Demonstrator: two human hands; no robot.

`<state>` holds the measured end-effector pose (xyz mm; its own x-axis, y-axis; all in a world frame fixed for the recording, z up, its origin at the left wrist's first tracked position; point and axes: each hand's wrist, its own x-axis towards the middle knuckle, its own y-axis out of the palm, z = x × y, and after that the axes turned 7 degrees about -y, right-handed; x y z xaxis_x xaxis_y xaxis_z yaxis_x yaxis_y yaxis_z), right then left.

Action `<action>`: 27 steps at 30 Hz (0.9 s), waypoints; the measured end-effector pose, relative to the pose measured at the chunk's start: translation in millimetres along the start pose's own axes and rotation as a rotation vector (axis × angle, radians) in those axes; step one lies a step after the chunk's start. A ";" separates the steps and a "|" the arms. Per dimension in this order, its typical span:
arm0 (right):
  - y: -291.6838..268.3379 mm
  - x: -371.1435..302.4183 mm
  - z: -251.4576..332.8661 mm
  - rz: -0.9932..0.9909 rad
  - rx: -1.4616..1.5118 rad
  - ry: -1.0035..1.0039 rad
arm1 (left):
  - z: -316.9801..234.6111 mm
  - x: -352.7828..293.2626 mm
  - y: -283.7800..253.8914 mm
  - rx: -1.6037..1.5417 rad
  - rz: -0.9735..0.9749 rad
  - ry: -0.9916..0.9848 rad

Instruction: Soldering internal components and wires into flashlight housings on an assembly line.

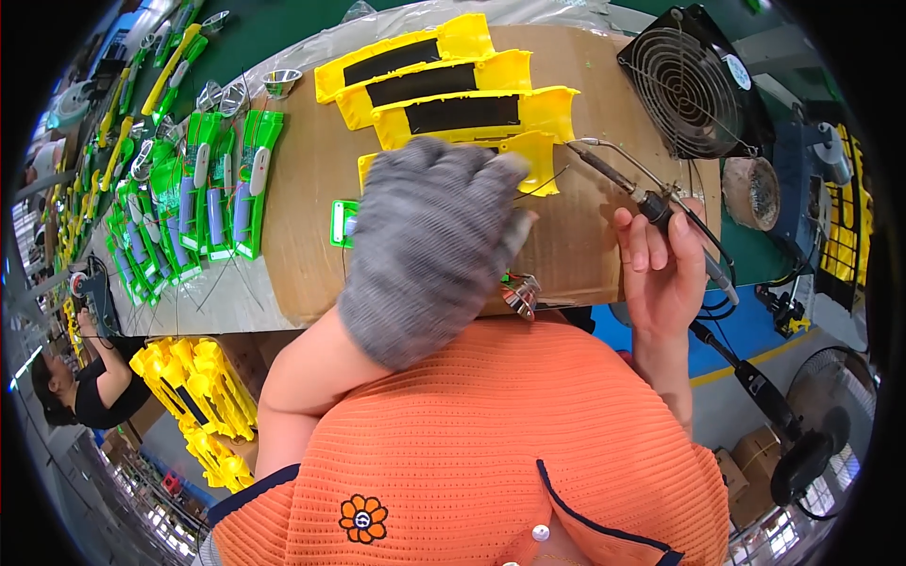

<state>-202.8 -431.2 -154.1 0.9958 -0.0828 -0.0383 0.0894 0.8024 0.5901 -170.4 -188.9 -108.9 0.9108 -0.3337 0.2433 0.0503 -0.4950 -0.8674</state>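
My left hand (pixel 425 245), in a grey fingerless glove and slightly blurred, is curled over a green casing (pixel 338 224). One end of the casing shows left of the glove; the rest is hidden. A thin dark wire (pixel 552 182) sticks out by my fingertips, and what they grip is covered. A shiny reflector cup (pixel 520 295) shows below the hand. My right hand (pixel 665 259) holds a soldering iron (pixel 653 208) by its dark handle, tip pointing up and left. A thin metal feed tube (pixel 628 162) runs along the iron. Beyond my left hand lie several yellow casings (pixel 543 111) with black strips.
Cardboard (pixel 307 203) covers the bench. Several green casings with batteries and wires (pixel 247 193) lie at left. A black fan (pixel 684 85) and a solder spool (pixel 752 193) stand at right. Yellow parts (pixel 203 396) are stacked lower left. Another person (pixel 104 387) works at far left.
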 end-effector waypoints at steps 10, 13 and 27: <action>13.3 2.5 6.5 0.053 -0.129 -0.042 | 31.3 -19.0 -27.3 -0.046 -0.233 -0.184; 29.1 16.8 1.0 0.161 -0.145 0.024 | 52.9 -39.4 -19.2 -0.148 -0.175 -0.429; 24.4 19.0 16.9 0.190 -0.292 0.258 | 59.4 8.6 -17.2 -0.277 0.352 -0.058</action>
<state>-182.0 -423.2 -126.8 0.9636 0.2037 -0.1730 -0.1319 0.9255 0.3550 -139.1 -135.6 -117.6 0.8745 -0.4787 -0.0777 -0.3713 -0.5579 -0.7422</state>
